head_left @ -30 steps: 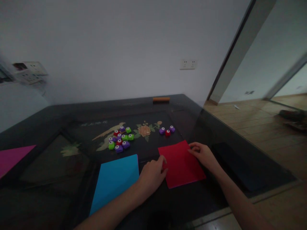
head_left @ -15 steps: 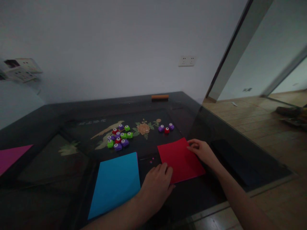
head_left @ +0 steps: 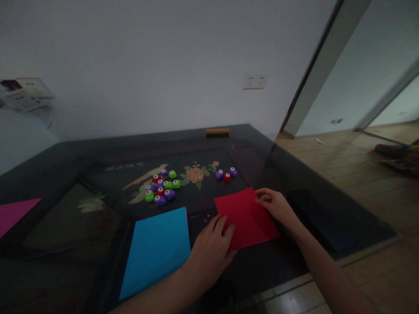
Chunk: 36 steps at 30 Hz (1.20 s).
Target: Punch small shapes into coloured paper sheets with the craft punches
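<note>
A square of red paper lies on the dark table, with a thin pink edge showing beneath its lower side. My right hand has thumb and forefinger closed on its upper right edge. Over the paper's lower left edge rests my left hand, fingers bent and apart, the thumb off to the near side. Left of that hand is a square of blue paper, a pink sheet peeping out along its right edge. Tiny pink bits lie between the two squares.
Several purple, green and red eye-topped toy pieces sit in a cluster. Three more pieces stand behind the red paper. A brown cylinder lies near the wall, a pink sheet far left, a dark flat object at right.
My left hand has shifted slightly up, and its fingers have spread along the red paper's edge. My right hand keeps its place on the paper.
</note>
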{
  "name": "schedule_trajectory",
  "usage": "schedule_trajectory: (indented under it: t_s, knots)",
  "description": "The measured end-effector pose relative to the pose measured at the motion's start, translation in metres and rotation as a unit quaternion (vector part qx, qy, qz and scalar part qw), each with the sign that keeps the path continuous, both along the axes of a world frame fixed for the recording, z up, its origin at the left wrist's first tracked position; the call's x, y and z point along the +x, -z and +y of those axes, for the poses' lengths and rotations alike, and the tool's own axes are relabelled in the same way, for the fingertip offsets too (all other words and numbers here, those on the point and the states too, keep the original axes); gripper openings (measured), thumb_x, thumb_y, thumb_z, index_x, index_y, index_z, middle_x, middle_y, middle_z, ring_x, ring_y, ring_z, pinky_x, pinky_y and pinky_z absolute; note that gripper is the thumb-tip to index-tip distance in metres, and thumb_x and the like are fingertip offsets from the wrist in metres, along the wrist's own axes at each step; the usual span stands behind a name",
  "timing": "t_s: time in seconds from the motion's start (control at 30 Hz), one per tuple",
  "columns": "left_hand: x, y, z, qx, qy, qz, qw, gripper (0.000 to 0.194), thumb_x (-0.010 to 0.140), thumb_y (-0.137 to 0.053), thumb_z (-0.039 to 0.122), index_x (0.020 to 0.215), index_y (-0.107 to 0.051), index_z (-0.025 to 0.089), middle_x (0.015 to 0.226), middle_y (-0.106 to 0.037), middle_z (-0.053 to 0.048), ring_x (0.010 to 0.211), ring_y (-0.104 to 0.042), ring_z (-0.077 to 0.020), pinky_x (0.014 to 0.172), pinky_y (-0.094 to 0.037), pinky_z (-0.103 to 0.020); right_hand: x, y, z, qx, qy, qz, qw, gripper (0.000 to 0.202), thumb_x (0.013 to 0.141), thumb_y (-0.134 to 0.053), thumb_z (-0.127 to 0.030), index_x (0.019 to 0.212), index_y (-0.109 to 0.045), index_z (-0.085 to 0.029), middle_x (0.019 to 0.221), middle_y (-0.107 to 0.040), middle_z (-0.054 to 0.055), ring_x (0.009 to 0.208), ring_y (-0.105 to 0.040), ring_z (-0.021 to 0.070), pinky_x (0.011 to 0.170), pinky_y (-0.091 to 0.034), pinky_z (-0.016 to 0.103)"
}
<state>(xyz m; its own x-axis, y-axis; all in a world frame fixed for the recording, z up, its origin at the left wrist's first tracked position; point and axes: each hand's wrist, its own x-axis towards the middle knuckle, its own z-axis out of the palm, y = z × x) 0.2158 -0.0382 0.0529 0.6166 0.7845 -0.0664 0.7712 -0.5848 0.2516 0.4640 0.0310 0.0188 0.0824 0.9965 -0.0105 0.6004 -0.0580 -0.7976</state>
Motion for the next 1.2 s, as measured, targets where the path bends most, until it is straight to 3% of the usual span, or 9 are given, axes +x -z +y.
schedule_trajectory:
  t_s: [0.53, 0.8, 1.0, 1.2]
  knots:
    - [0.001, -0.008, 0.003, -0.041, -0.001, 0.022, 0.999, 0.045, 0.085, -0.055, 0.027, 0.129, -0.049, 0.017, 0.141, -0.044, -0.014, 0.133, -0.036, -0.03, 0.101, -0.043, -0.044, -0.002, -0.004, -0.002, 0.04, 0.016, -0.065, 0.997, 0.037, 0.069, -0.064, -0.026, 0.105, -0.06, -0.018, 0.065, -0.055, -0.004, 0.053, -0.05, 0.0125, 0.051, -0.039, 0.025]
    - [-0.001, -0.011, 0.001, -0.063, -0.013, 0.01, 0.998, 0.047, 0.084, -0.054, 0.023, 0.13, -0.048, 0.016, 0.144, -0.041, -0.013, 0.134, -0.034, -0.0284, 0.102, -0.042, -0.042, 0.006, 0.001, -0.001, 0.047, 0.035, -0.073, 0.996, 0.034, 0.071, -0.064, -0.028, 0.103, -0.061, -0.018, 0.062, -0.059, -0.002, 0.054, -0.054, 0.0141, 0.05, -0.043, 0.026]
    - [-0.001, -0.012, 0.002, -0.067, -0.005, 0.011, 0.998, 0.048, 0.083, -0.055, 0.02, 0.13, -0.048, 0.016, 0.145, -0.038, -0.012, 0.134, -0.034, -0.0284, 0.102, -0.043, -0.041, 0.005, -0.001, -0.002, 0.049, 0.057, 0.095, 0.993, 0.029, 0.074, -0.06, -0.03, 0.101, -0.06, -0.018, 0.079, -0.067, 0.005, 0.071, -0.064, 0.0186, 0.058, -0.056, 0.031]
    - [0.001, -0.012, 0.0, -0.058, -0.002, 0.018, 0.998, 0.044, 0.084, -0.055, 0.019, 0.128, -0.05, 0.015, 0.144, -0.041, -0.013, 0.133, -0.036, -0.0285, 0.1, -0.045, -0.04, 0.002, 0.002, 0.0, 0.031, 0.046, 0.201, 0.978, 0.027, 0.072, -0.063, -0.028, 0.097, -0.061, -0.017, 0.082, -0.069, 0.007, 0.072, -0.067, 0.0189, 0.067, -0.058, 0.034]
